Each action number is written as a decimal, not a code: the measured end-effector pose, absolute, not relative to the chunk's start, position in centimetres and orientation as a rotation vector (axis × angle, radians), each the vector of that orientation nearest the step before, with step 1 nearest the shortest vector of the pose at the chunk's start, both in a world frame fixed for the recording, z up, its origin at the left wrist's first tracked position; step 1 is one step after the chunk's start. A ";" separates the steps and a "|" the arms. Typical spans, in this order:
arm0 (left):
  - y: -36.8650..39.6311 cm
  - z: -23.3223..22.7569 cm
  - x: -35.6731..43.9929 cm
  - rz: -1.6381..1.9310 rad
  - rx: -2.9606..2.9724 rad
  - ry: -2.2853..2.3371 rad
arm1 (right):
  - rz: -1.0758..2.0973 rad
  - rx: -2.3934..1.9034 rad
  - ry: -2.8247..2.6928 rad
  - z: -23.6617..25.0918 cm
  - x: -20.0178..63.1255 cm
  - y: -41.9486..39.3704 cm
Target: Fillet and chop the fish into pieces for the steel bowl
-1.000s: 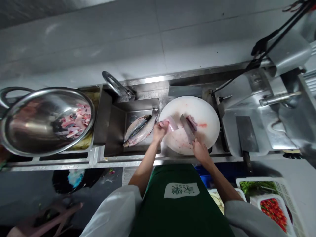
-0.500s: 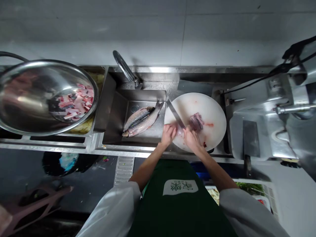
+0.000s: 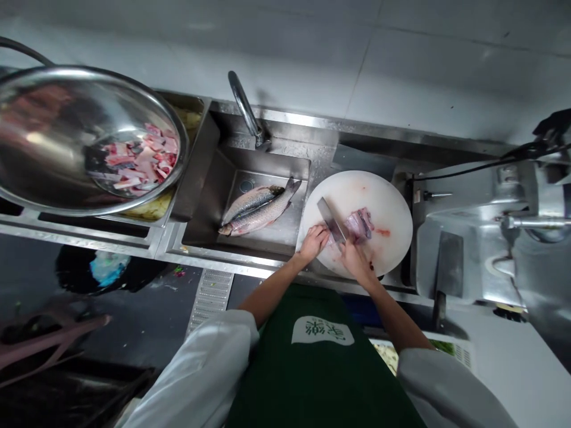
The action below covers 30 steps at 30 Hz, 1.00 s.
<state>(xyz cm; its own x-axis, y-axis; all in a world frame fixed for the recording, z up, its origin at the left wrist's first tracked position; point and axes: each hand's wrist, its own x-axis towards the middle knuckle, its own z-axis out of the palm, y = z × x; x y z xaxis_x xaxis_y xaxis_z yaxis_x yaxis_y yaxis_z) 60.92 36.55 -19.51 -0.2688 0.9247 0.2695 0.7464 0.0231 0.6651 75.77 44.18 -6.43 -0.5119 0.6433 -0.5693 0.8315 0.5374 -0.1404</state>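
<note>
A green apron (image 3: 321, 368) with a pale label is seen nearest the camera, flanked by white sleeves, and both bare forearms are stretched forward to a round white cutting board (image 3: 388, 238) set on the steel counter. The right hand (image 3: 357, 261) is clenched around the handle of a cleaver (image 3: 331, 220), whose blade is angled away to the left over the near-left part of the board. The left hand (image 3: 314, 241) is laid flat just beside the blade, its fingers pressed on pale fish flesh at the board's near-left edge; nothing can be seen to be grasped by it. A cut fish piece (image 3: 360, 223) is found at the middle of the board, just right of the blade, with a reddish smear beside it. To the right, a second cleaver (image 3: 447, 270) is rested on a steel machine housing. To the left of the board, two whole fish (image 3: 256, 208) are laid side by side in the sink (image 3: 209, 202), below the faucet (image 3: 247, 113). Farther left, a large steel bowl (image 3: 53, 142) is held tilted over the counter, and chopped pink fish pieces (image 3: 138, 160) are gathered at its lower right side. A grey tiled wall is seen behind.
</note>
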 end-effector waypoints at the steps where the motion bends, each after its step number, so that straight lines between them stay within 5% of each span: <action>1: 36.4 -19.2 60.8 1.109 1.724 2.044 | -0.568 1.203 2.346 -6.2 74.6 44.8; 8: 32.7 -17.3 59.2 1.523 1.344 2.319 | -0.425 1.472 2.422 -2.8 72.9 43.6; 15: 34.4 -18.9 60.1 1.137 1.656 2.055 | -0.467 1.236 2.311 -6.2 72.1 41.4; 23: 34.2 -19.7 59.6 1.097 1.695 2.106 | -0.490 1.233 2.297 -5.8 77.8 39.5; 30: 34.9 -20.0 59.4 1.071 1.765 1.994 | -0.548 1.308 2.403 -6.9 70.5 44.4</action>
